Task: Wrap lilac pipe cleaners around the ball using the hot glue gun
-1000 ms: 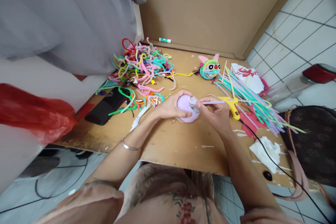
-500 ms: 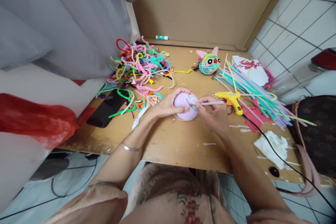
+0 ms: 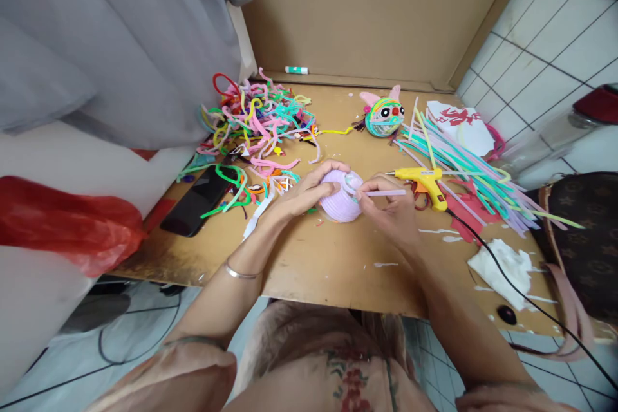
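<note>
Shifted slightly leftward since the earlier frame, the thin lilac fuzzy strip (image 3: pixel 386 193) is pinched in the right hand (image 3: pixel 392 211) beside the round lilac-wound ball (image 3: pixel 337 207), clasped by the left hand (image 3: pixel 308 194) over the brown bench (image 3: pixel 313 264), mostly covered, seemingly with one greyish patch (image 3: pixel 352 185) left bare.

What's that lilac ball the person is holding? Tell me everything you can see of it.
The lilac ball is roundish, wrapped in close rows of pale purple strand that looks soft, perhaps fuzzy. Towards its upper right a patch is uncovered, showing a clear or greyish surface. The left hand holds it from the left. At its right side, the right hand pinches a lilac strand beside the bare patch. It is over the table; whether it rests there is unclear.
</note>
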Action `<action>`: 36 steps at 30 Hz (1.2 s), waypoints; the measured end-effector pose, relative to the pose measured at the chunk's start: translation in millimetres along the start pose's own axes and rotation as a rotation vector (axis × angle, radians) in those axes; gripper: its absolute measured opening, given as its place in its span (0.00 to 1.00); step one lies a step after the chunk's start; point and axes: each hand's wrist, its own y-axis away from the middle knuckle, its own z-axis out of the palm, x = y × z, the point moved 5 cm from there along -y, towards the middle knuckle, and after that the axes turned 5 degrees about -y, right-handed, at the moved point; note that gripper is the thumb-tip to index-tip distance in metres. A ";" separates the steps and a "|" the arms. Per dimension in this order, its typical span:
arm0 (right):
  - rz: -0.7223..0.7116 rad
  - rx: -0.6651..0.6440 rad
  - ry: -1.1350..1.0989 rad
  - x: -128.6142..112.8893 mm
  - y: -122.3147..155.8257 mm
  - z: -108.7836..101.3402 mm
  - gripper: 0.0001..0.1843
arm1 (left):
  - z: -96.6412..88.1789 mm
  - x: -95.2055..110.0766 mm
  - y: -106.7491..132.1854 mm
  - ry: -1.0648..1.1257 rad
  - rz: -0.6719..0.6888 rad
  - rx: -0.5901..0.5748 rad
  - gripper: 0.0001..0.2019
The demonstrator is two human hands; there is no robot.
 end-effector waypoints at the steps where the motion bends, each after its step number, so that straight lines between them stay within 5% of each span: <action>1: 0.000 -0.003 0.000 -0.2 0.1 0.1 0.06 | 0.1 0.8 0.0 -0.001 0.006 0.001 0.23; 36: 0.023 -0.031 -0.033 1.8 2.2 3.9 0.07 | -2.3 1.0 0.5 0.009 0.031 0.009 0.24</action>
